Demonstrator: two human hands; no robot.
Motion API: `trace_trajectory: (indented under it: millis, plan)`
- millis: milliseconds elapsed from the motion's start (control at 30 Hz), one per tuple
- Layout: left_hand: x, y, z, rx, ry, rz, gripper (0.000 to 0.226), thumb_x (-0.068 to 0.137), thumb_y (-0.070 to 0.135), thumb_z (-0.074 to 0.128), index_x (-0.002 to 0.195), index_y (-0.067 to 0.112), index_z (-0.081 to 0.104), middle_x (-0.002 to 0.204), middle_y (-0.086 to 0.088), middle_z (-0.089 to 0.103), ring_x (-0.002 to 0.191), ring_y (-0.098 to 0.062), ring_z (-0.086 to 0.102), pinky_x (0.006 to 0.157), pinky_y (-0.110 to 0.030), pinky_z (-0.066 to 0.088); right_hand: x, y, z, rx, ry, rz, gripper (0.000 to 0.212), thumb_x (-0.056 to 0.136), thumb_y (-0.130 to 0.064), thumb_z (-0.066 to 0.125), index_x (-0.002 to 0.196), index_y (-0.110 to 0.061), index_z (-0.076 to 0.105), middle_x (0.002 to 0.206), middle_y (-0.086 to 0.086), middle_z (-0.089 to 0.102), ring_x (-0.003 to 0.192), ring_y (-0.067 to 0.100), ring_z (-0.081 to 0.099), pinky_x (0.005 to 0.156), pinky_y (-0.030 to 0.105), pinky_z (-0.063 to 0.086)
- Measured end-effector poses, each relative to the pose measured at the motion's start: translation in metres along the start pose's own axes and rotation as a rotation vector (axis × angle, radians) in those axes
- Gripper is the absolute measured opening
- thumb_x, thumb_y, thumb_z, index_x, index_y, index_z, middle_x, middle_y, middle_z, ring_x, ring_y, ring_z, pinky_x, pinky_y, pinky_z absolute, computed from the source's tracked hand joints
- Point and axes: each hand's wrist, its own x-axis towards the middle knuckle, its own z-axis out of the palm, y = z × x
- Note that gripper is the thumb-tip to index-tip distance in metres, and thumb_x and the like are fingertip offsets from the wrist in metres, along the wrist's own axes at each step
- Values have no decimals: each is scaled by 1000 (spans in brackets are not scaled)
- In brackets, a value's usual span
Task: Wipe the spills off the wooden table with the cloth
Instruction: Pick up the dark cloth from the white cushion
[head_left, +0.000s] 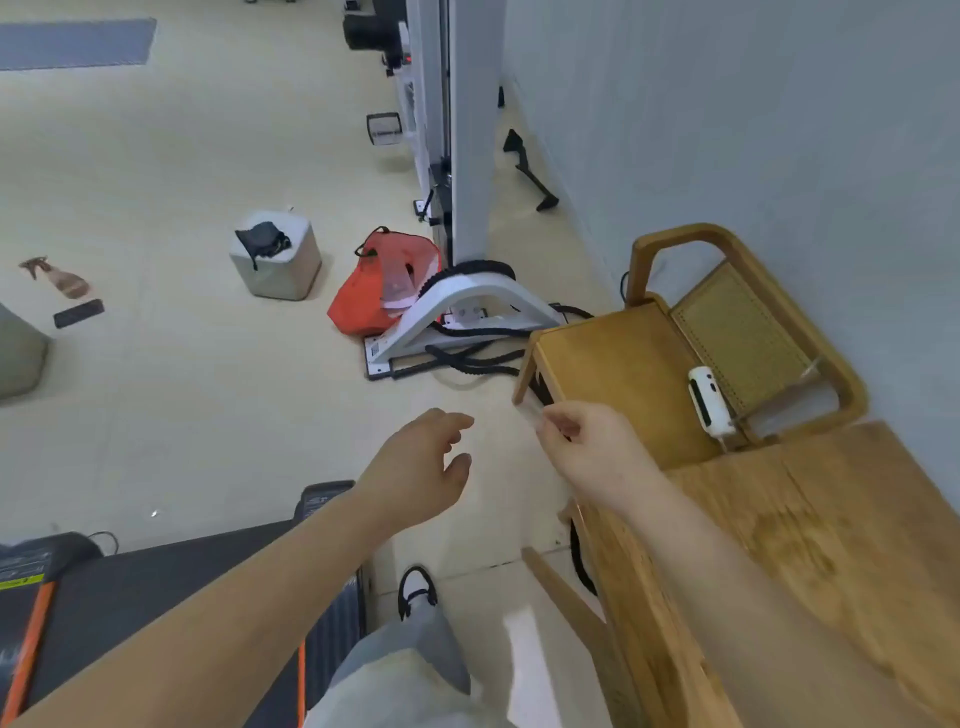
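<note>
The wooden table (857, 519) fills the lower right, and a darker, wet-looking patch (795, 551) marks its top. No cloth is in view. My left hand (421, 467) hangs over the floor left of the table, fingers apart and holding nothing. My right hand (587, 447) is just off the table's near-left corner, by the front edge of a wooden chair (623, 374). Its fingers are curled together in a pinch, and I see nothing clear between them.
A white device (706, 400) with a cord lies on the chair seat. On the floor are a red bag (384, 280), a white stand base (467, 312) with black cables, a grey cube (275, 254), a spray bottle (52, 275) and dark equipment (156, 597) at lower left.
</note>
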Motion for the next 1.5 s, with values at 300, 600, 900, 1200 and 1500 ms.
trace_trajectory:
  millis: [300, 600, 900, 1200, 1500]
  plan:
    - [107, -121, -114, -81, 32, -199, 40, 95, 27, 62, 134, 24, 59, 113, 7, 63, 94, -8, 57, 88, -27, 47, 188, -141, 49, -19, -57, -40, 26, 100, -29, 56, 78, -23, 70, 72, -8, 68, 72, 17, 61, 67, 33, 50]
    - [186, -228, -218, -114, 141, -405, 37, 95, 24, 62, 131, 21, 62, 112, 4, 65, 94, -14, 59, 89, -29, 48, 364, -253, 103, -105, -239, -175, 38, 98, -25, 53, 64, -10, 46, 57, 0, 39, 56, 11, 33, 58, 32, 31]
    - [367, -339, -319, -135, 139, -534, 38, 95, 23, 58, 133, 19, 61, 119, 2, 64, 92, -13, 56, 84, -22, 42, 615, -346, 147, -170, -331, -244, 48, 101, -27, 52, 148, -21, 50, 87, -5, 68, 71, 2, 57, 62, 18, 41]
    - [486, -456, -444, -134, 107, -609, 39, 96, 25, 58, 134, 18, 60, 119, 4, 64, 96, -14, 59, 92, -28, 48, 791, -454, 200, -86, -399, -168, 52, 100, -31, 56, 149, -17, 47, 78, -7, 63, 75, 16, 62, 69, 31, 48]
    - [632, -671, -549, 180, -229, -459, 27, 90, 17, 52, 114, 17, 65, 109, -2, 67, 96, -24, 61, 84, -35, 54, 961, -533, 314, 102, -203, 71, 54, 99, -33, 57, 150, -17, 48, 82, -7, 65, 78, 10, 61, 71, 26, 45]
